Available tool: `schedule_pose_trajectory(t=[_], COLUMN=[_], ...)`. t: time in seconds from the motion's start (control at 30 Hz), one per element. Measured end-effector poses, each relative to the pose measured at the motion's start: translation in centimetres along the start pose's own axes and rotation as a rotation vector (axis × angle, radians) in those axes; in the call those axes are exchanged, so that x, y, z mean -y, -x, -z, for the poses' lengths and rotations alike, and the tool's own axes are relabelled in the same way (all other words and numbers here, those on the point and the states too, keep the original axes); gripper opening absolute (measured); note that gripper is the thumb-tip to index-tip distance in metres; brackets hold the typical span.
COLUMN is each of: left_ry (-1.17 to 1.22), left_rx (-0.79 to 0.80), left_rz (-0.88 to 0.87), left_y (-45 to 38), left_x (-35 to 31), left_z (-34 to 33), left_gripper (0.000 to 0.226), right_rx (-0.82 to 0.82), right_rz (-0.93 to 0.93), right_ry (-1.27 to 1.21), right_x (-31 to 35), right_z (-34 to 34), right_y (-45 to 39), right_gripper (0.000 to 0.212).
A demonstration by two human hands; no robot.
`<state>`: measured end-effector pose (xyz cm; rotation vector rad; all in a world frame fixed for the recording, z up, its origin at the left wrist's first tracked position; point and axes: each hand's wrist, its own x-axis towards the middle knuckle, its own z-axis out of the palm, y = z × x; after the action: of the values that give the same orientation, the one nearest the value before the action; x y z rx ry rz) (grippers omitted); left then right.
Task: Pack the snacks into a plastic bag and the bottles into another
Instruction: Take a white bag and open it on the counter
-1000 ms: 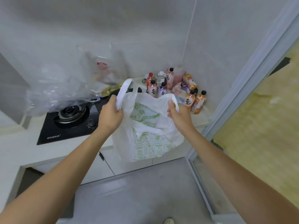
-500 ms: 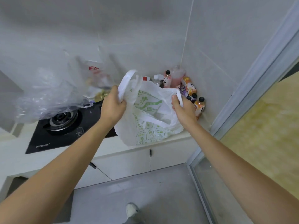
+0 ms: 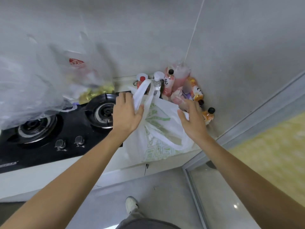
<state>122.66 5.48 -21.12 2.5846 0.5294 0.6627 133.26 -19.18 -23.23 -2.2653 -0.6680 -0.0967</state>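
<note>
A white plastic bag (image 3: pixel 165 129) with green print sits on the counter by the corner. My left hand (image 3: pixel 127 113) is at its left handle (image 3: pixel 142 91), fingers straight; the handle runs up between thumb and forefinger. At the bag's right rim, my right hand (image 3: pixel 193 118) has its fingers spread, with the thumb against the plastic. Several drink bottles (image 3: pixel 169 80) stand in the corner behind the bag, and an orange bottle (image 3: pixel 208 115) stands to the right. A clear bag (image 3: pixel 33 83) with yellow-green snacks (image 3: pixel 97 91) lies at the left, blurred.
A black two-burner gas stove (image 3: pixel 49 129) fills the counter left of the white bag, partly under the clear bag. Tiled walls close the corner. A glass door frame (image 3: pixel 194 179) runs down the right. My shoe (image 3: pixel 132 204) is on the grey floor.
The white bag has come down from the air onto the counter by the bottles. Both hands gripped its handles before; their fingers are now straightened and spread. The camera has moved closer.
</note>
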Motion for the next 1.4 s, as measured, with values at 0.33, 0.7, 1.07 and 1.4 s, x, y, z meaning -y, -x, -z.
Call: schedule_pose_trajectory(t=[0.33,0.7,1.07,1.4], left_ry=[0.051,-0.278,-0.686,-0.747], left_rx=[0.359,0.750,0.759,0.902], left_rz=[-0.474,-0.312,-0.061,-0.105], left_y=[-6.1,-4.2,-1.1,1.1], left_x=[-3.0,-1.6,-2.8,-0.6], left_z=[-2.7,-6.1,-9.5,-9.7], left_gripper=[0.084,0.047,0.057,0.039], right_rx=[0.095,0.456,0.760,0.897], right_rz=[0.212,0.445,0.498,0.420], right_ry=[0.168,0.249,0.521,0.679], right_x=[-3.9,-10.9,-13.4,-11.3], right_z=[-2.2,-4.6,-6.7,-7.1], right_y=[-3.7,-3.9,-4.2,-5.8], right_gripper=[0.018,0.014,0.043,0.078])
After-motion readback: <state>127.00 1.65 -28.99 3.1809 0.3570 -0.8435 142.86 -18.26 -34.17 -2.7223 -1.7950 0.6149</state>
